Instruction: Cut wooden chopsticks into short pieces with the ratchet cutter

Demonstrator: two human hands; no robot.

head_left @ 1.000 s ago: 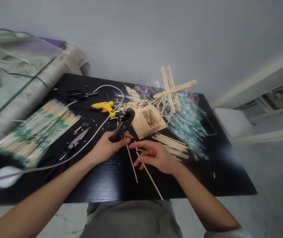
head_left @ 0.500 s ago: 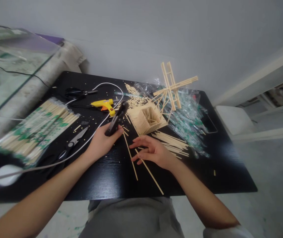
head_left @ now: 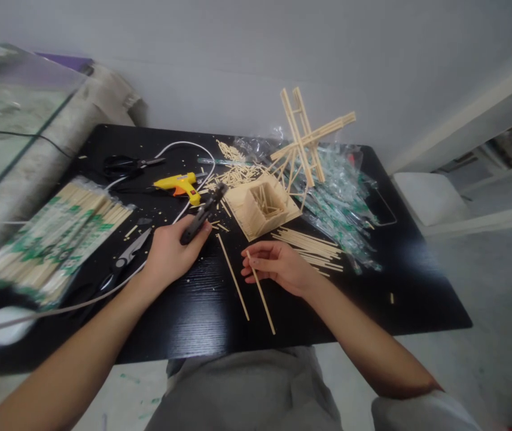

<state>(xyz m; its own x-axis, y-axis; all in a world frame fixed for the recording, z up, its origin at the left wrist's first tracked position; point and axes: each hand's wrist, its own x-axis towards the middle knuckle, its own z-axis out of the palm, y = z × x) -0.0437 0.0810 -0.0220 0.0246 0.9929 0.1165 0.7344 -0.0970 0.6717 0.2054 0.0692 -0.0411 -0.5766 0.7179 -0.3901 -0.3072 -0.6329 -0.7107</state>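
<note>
My left hand (head_left: pixel 173 248) is closed around a black hand tool (head_left: pixel 203 214), which resembles pliers or a cutter; its exact kind is blurred. Between the thumb and fingers of my right hand (head_left: pixel 278 266), one end of a thin bamboo chopstick (head_left: pixel 262 296) is pinched, its other end slanting toward the table's front edge. A second chopstick (head_left: pixel 234 278) lies on the black table (head_left: pixel 184 323) between my hands. Beyond them sits a windmill-like model (head_left: pixel 256 209) of glued sticks, with a square box on a flat base and crossed blades (head_left: pixel 305 137).
A yellow glue gun (head_left: pixel 179 184) with a white cord lies behind my left hand. Black scissors (head_left: pixel 130 164) and open grey-bladed scissors (head_left: pixel 130 251) rest at left, near packed chopsticks (head_left: pixel 58 239). Loose sticks (head_left: pixel 310 248), cut pieces (head_left: pixel 238 173) and plastic wrappers (head_left: pixel 341 203) surround the model.
My right hand has drawn the pinched chopstick's upper end up to its fingertips, and the stick stands steeper. My left hand has shifted slightly left with the black tool. The camera view has shifted slightly.
</note>
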